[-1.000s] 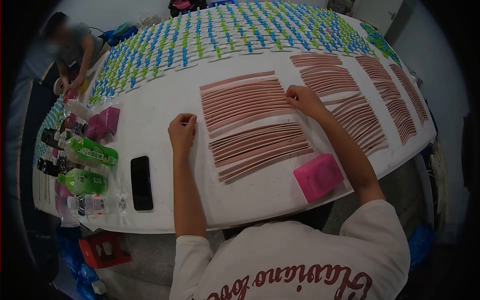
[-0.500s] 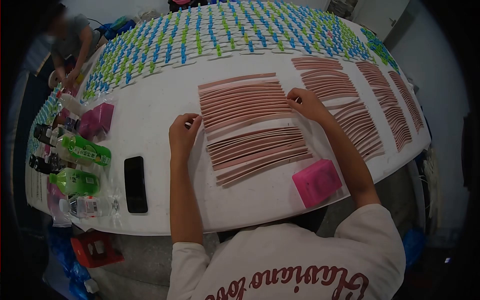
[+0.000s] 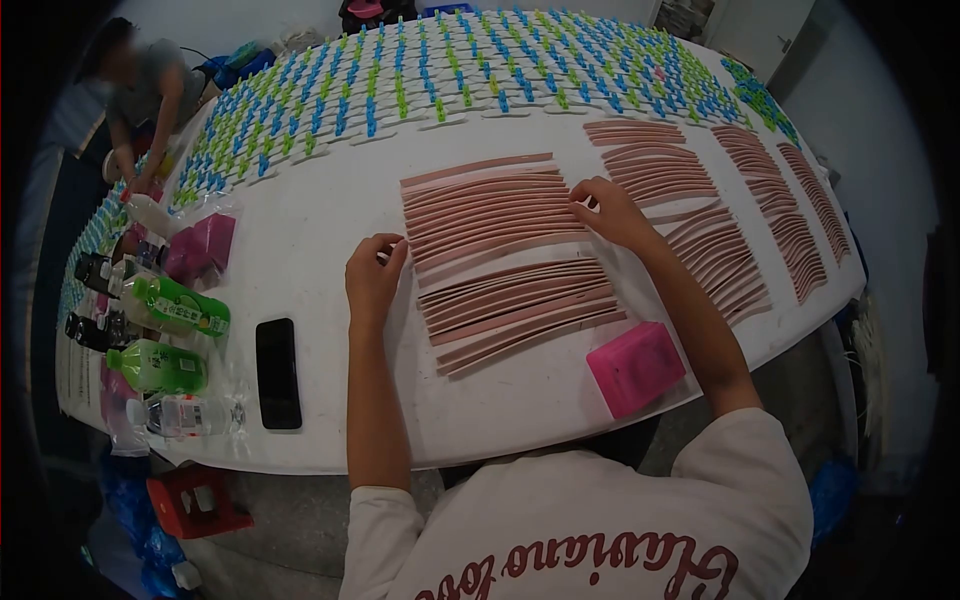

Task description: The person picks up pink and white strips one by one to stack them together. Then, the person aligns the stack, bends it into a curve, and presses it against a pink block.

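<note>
Flat pinkish-brown strips [image 3: 490,215] lie side by side in a block on the white table before me. At the block's left edge, my left hand [image 3: 376,270] has thumb and forefinger pinched on one end of a strip. Opposite it, my right hand [image 3: 608,212] pinches at the right ends of the same block. The exact strip between the fingertips is hard to single out. Below sits a second group of strips [image 3: 520,310], some with darker edges. A bright pink block [image 3: 636,370] rests near my right forearm.
More strip rows [image 3: 655,170] lie to the right. Blue and green clips [image 3: 440,75] stand in rows across the far side. At left are a phone [image 3: 278,374], green bottles [image 3: 158,366] and a wrapped pink block [image 3: 205,245]. Another person [image 3: 150,90] works at the far left.
The view has shifted slightly, so table items appear a little further right and lower. Both hands stay at the ends of the strip block. The other person's arms have moved a little.
</note>
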`<state>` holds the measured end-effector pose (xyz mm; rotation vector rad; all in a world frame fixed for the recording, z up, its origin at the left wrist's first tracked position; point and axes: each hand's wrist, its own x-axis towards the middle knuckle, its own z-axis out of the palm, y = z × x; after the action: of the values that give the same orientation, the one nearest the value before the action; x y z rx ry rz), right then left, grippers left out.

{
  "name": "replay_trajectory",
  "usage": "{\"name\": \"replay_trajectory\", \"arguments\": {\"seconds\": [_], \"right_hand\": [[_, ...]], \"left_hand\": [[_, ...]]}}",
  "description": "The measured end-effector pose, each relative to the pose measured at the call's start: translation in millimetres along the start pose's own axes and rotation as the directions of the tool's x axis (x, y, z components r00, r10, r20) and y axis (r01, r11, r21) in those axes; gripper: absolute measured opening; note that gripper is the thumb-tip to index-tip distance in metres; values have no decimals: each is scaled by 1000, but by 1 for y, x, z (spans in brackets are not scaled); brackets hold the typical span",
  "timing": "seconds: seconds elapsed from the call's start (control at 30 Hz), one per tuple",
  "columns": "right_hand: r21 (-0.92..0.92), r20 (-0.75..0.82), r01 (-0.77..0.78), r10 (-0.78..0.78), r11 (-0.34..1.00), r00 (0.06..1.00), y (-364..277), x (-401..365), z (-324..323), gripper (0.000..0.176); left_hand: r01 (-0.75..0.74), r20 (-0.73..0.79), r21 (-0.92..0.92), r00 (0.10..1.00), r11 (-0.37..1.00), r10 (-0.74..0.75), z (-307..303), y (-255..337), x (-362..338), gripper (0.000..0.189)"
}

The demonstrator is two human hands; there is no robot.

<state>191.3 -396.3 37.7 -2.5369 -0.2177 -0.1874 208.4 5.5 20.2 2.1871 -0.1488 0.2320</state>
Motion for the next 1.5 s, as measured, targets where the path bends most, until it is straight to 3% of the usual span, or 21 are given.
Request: {"name": "replay_trajectory", "arguments": {"seconds": [0.07,0.13,0.2,0.27,0.33,0.47,0.57,0.7,0.8,0.87,0.9,0.97,1.0,1.07,1.1,1.17,1.27,1.5], "right_hand": [[-3,2,-4,4,1000,1000,1,3,2,23],[-147,-85,104,-117,984,990,-1,12,5,23],[-182,-84,120,-137,976,987,-9,33,7,24],[-217,-85,138,-160,966,983,-18,58,12,27],[-297,-74,244,-277,923,958,-24,86,24,33],[-381,54,217,-213,899,976,-36,124,47,31],[-384,147,157,-108,910,983,-40,132,51,25],[-327,177,154,-99,932,979,-32,136,53,20],[-219,135,134,-106,966,985,-25,138,54,18],[-88,189,140,-121,986,975,-21,142,53,16],[-86,187,144,-126,986,974,-23,140,51,16],[-154,225,203,-166,967,960,-29,138,44,16],[-159,216,204,-167,966,962,-27,138,46,16],[-168,195,253,-219,953,956,-24,137,48,15],[-170,184,224,-193,960,964,-27,134,47,15],[-175,209,199,-162,964,965,-32,134,42,15],[-165,245,194,-150,967,958,-31,133,40,16],[-227,263,247,-185,942,947,-26,137,43,17]], "left_hand": [[8,0,2,1000,1000,-8,1,-1,1,21],[-8,-23,10,1000,1000,8,3,-1,1,21],[-25,-48,22,999,999,26,6,-6,2,21],[-74,-150,-38,986,997,68,10,-12,5,18],[-81,-169,-48,983,996,72,10,-14,6,18],[-83,-200,-72,978,994,67,10,-20,7,18],[-63,-195,-102,980,993,42,11,-23,10,18],[-77,-198,-126,979,989,51,12,-26,13,19],[25,-137,-154,990,988,-46,7,-14,17,19],[160,-109,-313,973,936,-202,3,-1,28,17],[157,-113,-311,973,937,-200,6,-11,42,17],[-102,-133,-29,986,994,97,13,-32,78,17],[-111,-136,-31,985,993,106,14,-34,86,17],[-228,16,169,973,959,229,18,-33,103,23],[-240,13,162,970,957,241,16,-26,107,23],[-156,172,187,977,970,125,11,-18,112,26],[-128,218,203,972,971,83,8,-13,116,25],[-148,127,280,985,949,116,12,-4,102,23]]}}
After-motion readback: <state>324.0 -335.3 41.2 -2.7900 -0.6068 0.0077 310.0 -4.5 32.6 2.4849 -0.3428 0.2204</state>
